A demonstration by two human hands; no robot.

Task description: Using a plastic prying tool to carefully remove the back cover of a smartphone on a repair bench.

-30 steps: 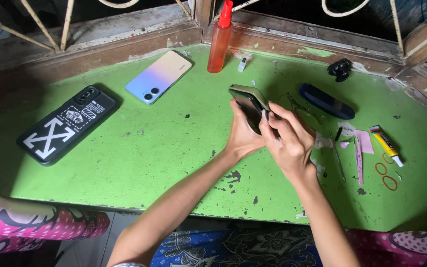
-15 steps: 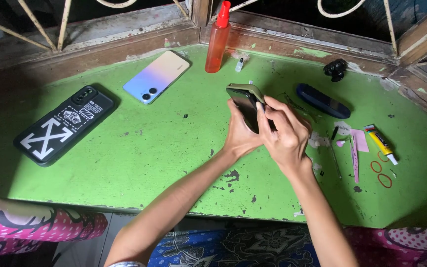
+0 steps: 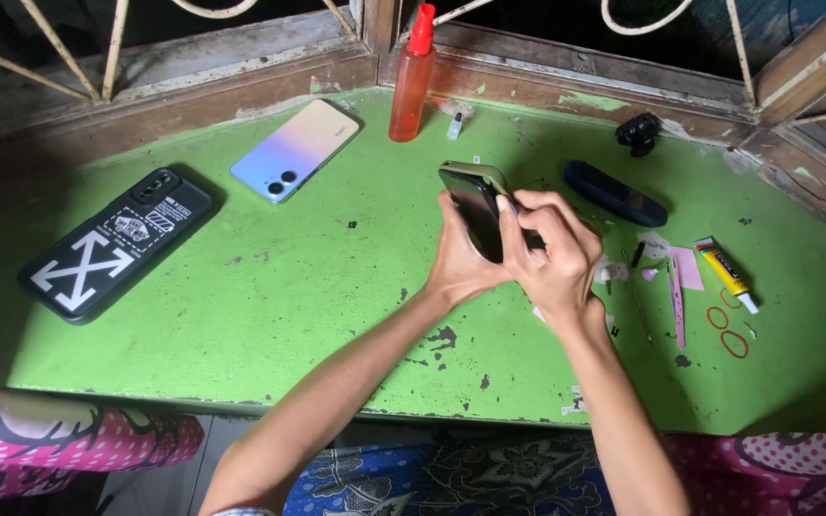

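At 9 o'clock on the worn green-painted table (image 3: 270, 315) lies a black-cased phone with white crossed arrows (image 3: 112, 244); toward 11 o'clock rests a pastel blue-to-peach phone (image 3: 296, 150), with an orange plastic spray bottle (image 3: 412, 78) at 12. Centre, the left hand (image 3: 459, 260) is closed around a dark glossy smartphone (image 3: 478, 210) held tilted above the table, while the right hand (image 3: 556, 253) pinches at its edge. Seemingly a prying or peeling step; next calls for steady fingertip pressure. At 3 o'clock lies a yellow glue tube (image 3: 727, 272).
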